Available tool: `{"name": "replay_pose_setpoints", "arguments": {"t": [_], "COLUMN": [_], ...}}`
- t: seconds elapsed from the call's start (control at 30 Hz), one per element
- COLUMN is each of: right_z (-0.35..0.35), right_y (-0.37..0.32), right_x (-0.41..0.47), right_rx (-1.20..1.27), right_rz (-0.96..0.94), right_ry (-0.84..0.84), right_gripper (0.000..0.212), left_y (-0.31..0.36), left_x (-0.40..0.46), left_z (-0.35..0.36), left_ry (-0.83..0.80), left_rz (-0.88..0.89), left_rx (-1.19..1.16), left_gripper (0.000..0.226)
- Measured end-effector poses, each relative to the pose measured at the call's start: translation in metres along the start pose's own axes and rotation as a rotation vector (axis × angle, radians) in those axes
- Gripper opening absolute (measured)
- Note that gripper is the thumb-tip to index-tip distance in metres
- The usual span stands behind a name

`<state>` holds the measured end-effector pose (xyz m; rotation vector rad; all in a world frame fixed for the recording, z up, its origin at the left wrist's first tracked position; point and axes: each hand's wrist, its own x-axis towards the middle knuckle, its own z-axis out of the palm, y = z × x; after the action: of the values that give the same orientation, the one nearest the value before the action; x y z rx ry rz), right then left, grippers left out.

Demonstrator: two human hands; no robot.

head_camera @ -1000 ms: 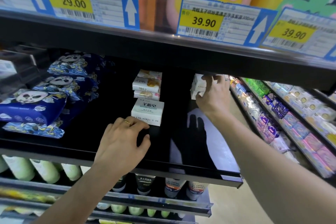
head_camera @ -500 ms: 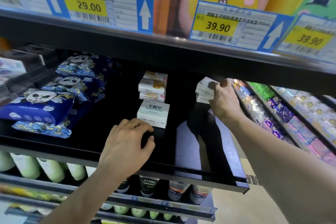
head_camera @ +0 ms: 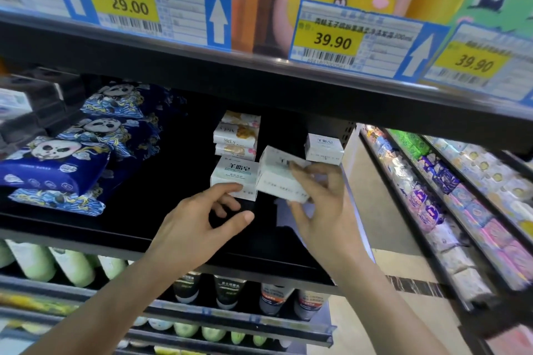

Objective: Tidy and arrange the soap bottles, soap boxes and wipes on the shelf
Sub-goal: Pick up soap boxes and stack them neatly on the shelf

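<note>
My right hand [head_camera: 320, 204] pinches a white soap box [head_camera: 281, 174], fingers on its top edge, thumb under its near edge, holding it tilted in the air just right of the front box [head_camera: 234, 180] on the shelf [head_camera: 86, 228]. It should be light, stiff card, a bit slick, so I grip across its long edges. My left hand [head_camera: 202, 228] is loosely spread and grips nothing, fingertips touching the front box's near face. A half-second ago my right hand was back at the rear boxes [head_camera: 324, 148]; now it has brought one forward, and my left has opened.
</note>
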<state>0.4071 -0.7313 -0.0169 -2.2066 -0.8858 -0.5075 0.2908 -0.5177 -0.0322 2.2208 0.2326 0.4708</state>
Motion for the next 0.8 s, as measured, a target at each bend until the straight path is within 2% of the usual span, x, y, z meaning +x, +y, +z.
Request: {"name": "replay_pose_setpoints", "arguments": {"t": [0.1,0.23,0.33,0.4,0.5,0.63,0.8], "right_z": [0.009,0.014,0.010,0.005,0.000,-0.001,-0.004], "right_y": [-0.004,-0.006,-0.009,-0.009,-0.007,-0.005,-0.005], "right_x": [-0.022,-0.032,-0.036,-0.036,-0.032,-0.031,-0.030], "right_rx": [-0.018,0.084,0.261,0.452,0.528,0.552,0.591], "right_rz": [-0.121,-0.188,-0.064,0.121,0.251,0.281,0.274], "right_ry": [-0.022,-0.052,-0.096,-0.201,-0.293,-0.306,-0.317], "right_gripper": [0.066,0.073,0.095,0.110,0.101,0.084,0.081], "left_y": [0.002,0.002,-0.001,-0.003,-0.004,-0.002,-0.003], "left_x": [0.003,0.006,0.007,0.004,0.001,0.000,0.001], "left_z": [-0.003,0.002,0.001,0.001,0.000,0.000,-0.003], "left_ry": [-0.112,-0.125,-0.120,-0.133,-0.126,-0.135,-0.171], "left_rz": [0.013,0.004,0.017,0.043,0.060,0.078,0.088], "left_rx": [-0.103,-0.216,-0.270,-0.252,-0.235,-0.217,-0.212], "left_gripper": [0.094,0.092,0.087,0.086,0.088,0.089,0.093]}}
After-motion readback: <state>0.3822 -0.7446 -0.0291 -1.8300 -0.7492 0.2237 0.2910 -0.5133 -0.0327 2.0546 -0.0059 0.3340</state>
